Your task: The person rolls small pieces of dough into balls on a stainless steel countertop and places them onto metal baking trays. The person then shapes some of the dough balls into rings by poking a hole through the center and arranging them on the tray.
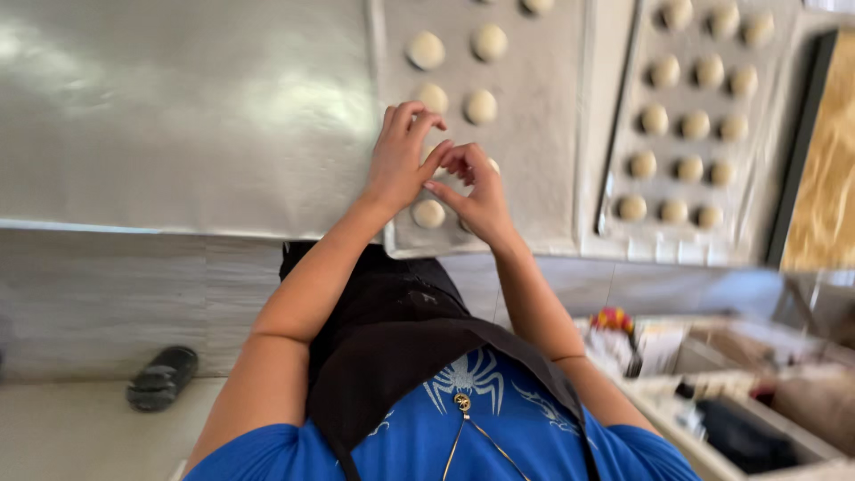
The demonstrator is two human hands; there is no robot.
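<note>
Head view, looking down past a blue shirt and black apron: both hands meet over the near end of a floured sheet tray [534, 214] on a steel worktop [178, 116].

Grip: the left hand [398, 160] has its fingers curled inward and bunched at the tips; the right hand [476, 191] mirrors it, fingertips nearly touching the left thumb. A small piece of dough [492, 166] shows as a pale sliver just behind the right knuckles. Whether the fingers actually pinch it cannot be told; it is mostly hidden.

Around the grip: one dough ball [428, 214] lies directly beneath the wrists, toward the person. Further balls, such as the pair beyond the fingertips [481, 106], sit in rows away from the hands. A second tray [614, 134], to the right of the grip, carries a fuller grid of balls. A dark shoe [162, 378] rests on the floor, lower left.

Handling judgement: the dough looks light, soft and easily dented, likely slightly tacky despite the flour. It should be taken around its sides with the fingertip pads, gently, from both hands at once; squeezing from the top would probably flatten it. Neighbouring balls sit close, so a careless wrist could press the one below.
</note>
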